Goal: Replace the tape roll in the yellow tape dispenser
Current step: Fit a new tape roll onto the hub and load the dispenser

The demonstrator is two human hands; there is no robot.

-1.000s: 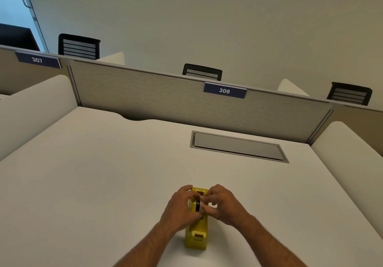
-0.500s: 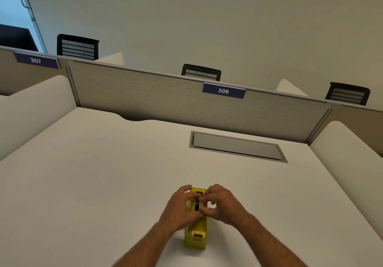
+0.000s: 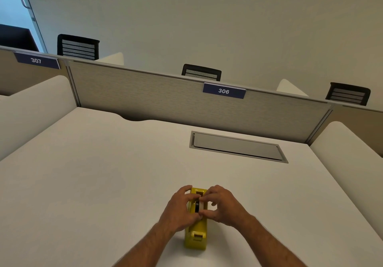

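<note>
The yellow tape dispenser stands on the white desk, its cutter end toward me. A dark tape roll sits upright in its slot, mostly covered by fingers. My left hand grips the roll from the left, thumb and fingers around it. My right hand pinches it from the right. Both hands meet over the middle of the dispenser.
A grey cable hatch is set into the desk behind the dispenser. A fabric partition with a "306" label closes the back. White side dividers rise at left and right.
Both hands stay on the roll over the dispenser, with only slight finger shifts. The dispenser has not moved.
</note>
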